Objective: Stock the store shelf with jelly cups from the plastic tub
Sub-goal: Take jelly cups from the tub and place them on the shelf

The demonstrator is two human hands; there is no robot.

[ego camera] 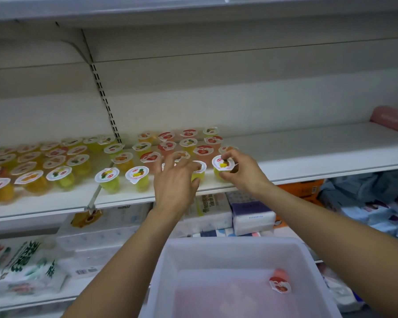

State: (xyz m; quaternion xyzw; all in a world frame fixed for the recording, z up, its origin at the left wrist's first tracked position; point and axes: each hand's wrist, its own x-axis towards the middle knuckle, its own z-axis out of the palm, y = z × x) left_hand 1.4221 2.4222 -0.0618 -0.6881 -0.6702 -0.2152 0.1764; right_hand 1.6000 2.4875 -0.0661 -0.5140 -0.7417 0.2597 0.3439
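Landmark: the front lip of the white shelf [308, 173].

Right hand [241, 172]: fingers and thumb curl round a yellow jelly cup [223, 167], which stands just behind the lip. Left hand [175, 180]: fingers spread apart, thumb against a second yellow cup [198, 174] that is largely hidden behind the hand; whether it grips that cup cannot be told.

Risks, as judgements:
- Both cups sit close to the lip. A careless release or a sideways nudge could tip one off onto the tissue packs [251, 216] below the lip.
- The spread left fingers reach over the red cups [202, 150] behind the lip. Withdrawing with fingers low could knock these rows out of line.

Remaining stock: one red cup [279, 285] lies on its side in the plastic tub [216, 249] below the lip, so the task appears nearly complete.

Surroundings: more cups [32, 166] fill the shelf to the left along the lip. A pink box [390, 118] stands far behind the lip at right. The slotted upright [106, 99] rises behind the lip, left of the hands.
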